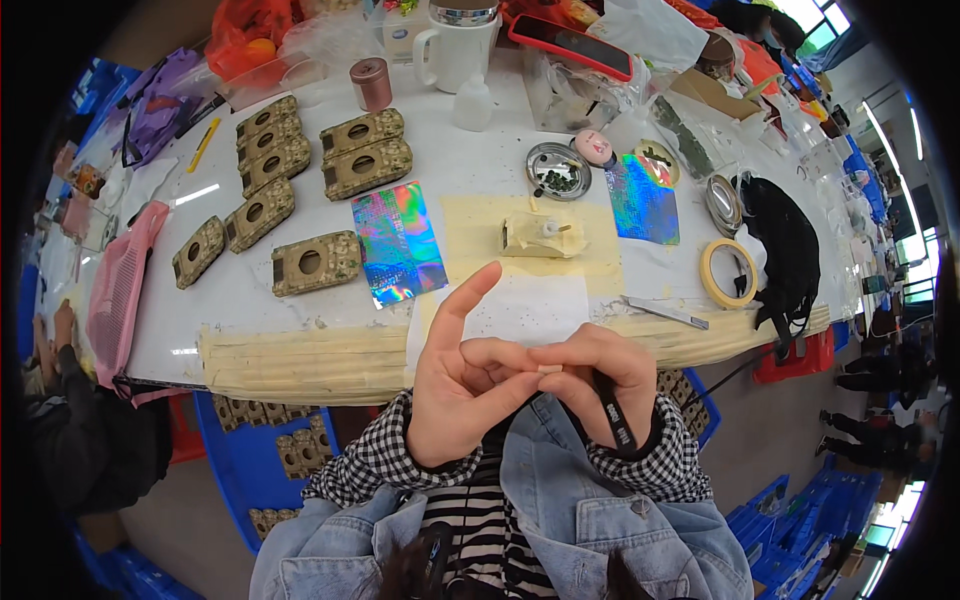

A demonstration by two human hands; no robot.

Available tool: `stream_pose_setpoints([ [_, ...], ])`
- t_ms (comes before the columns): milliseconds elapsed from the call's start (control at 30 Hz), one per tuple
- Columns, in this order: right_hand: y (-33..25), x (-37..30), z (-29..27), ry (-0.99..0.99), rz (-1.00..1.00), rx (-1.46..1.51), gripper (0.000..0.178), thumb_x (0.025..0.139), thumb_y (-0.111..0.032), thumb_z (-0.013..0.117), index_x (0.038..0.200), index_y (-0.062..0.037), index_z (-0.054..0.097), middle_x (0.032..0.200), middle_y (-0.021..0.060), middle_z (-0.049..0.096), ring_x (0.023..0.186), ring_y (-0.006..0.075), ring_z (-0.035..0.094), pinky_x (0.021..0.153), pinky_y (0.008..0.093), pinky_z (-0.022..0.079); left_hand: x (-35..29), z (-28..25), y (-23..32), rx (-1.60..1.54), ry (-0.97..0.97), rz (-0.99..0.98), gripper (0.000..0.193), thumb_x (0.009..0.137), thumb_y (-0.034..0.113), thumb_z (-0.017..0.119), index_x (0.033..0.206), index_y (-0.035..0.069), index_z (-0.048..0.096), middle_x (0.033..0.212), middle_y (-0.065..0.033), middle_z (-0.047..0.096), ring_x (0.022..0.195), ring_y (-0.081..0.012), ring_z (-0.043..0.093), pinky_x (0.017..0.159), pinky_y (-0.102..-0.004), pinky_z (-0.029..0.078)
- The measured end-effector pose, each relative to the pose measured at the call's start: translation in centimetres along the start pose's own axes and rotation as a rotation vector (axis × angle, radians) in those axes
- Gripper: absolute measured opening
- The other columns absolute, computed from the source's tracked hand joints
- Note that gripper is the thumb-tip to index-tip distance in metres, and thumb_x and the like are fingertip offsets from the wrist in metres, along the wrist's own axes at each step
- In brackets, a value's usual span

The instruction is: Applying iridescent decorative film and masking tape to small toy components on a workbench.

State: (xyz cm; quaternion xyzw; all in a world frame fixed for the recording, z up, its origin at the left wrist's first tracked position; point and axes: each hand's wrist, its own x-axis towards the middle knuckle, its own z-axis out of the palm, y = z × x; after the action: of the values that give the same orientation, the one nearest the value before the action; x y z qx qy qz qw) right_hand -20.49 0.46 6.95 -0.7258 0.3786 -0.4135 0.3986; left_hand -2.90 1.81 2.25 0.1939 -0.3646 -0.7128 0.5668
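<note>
Just beyond the table's front edge, my two hands meet fingertip to fingertip. My left hand (pixel 450 400) pinches a small pale piece (pixel 549 370), possibly a bit of tape, while its index finger points up. Closed on the same piece is my right hand (pixel 610 365), with a slim black tool (pixel 612 412) tucked in it; the tool's tip is hidden. A white sheet (pixel 500 305) with tiny dark specks lies before the hands. Beyond it, a tan toy tank body (pixel 530 236), partly covered with pale tape, rests on a yellow taped patch (pixel 465 215).
Several camouflage tank hulls (pixel 316 263) stand at left, beside a shiny holographic sheet (pixel 400 245). To the right are metal tweezers (pixel 668 313), a tape roll (pixel 727 272) and a round dish (pixel 558 171) of small dark parts. A blue crate (pixel 240 480) with hulls sits below.
</note>
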Motion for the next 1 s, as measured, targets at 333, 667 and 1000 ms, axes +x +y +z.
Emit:
stream_pose_setpoints([
  [333, 0.3, -0.7, -0.4, 0.107, -0.022, -0.088, 0.018, 0.087, -0.008, 0.066, 0.104, -0.0032, 0.070, 0.065, 0.0061, 0.058, 0.055, 0.0143, 0.050, 0.053, 0.0268, 0.038, -0.6, -0.9, 2.3, 0.234, 0.339, 0.069, 0.065, 0.081, -0.008, 0.068, 0.136, 0.001, 0.035, 0.083, -0.0047, 0.063, 0.076, -0.0114, 0.062, 0.072, -0.0247, 0.052],
  [667, -1.0, 6.5, -0.1, -0.130, -0.320, -0.548, 0.009, 0.081, -0.016, 0.071, 0.086, -0.0094, 0.068, 0.067, 0.0068, 0.056, 0.058, 0.0255, 0.057, 0.054, 0.0361, 0.044, -2.8, -8.4, 6.8, 0.302, 0.638, 0.437, 0.045, 0.090, 0.001, 0.054, 0.133, -0.001, 0.041, 0.078, 0.0008, 0.052, 0.074, -0.0085, 0.052, 0.070, -0.0231, 0.043],
  [1000, 2.2, 10.6, 6.1, -0.529, -0.658, -1.086, 0.007, 0.073, -0.012, 0.061, 0.075, -0.0063, 0.058, 0.068, 0.0049, 0.056, 0.054, 0.0203, 0.057, 0.054, 0.0308, 0.044, -2.3, -7.1, 6.9, 0.292, 0.755, 0.316, 0.044, 0.097, 0.014, 0.053, 0.137, 0.000, 0.038, 0.112, -0.0069, 0.057, 0.104, -0.0161, 0.058, 0.089, -0.0295, 0.049],
])
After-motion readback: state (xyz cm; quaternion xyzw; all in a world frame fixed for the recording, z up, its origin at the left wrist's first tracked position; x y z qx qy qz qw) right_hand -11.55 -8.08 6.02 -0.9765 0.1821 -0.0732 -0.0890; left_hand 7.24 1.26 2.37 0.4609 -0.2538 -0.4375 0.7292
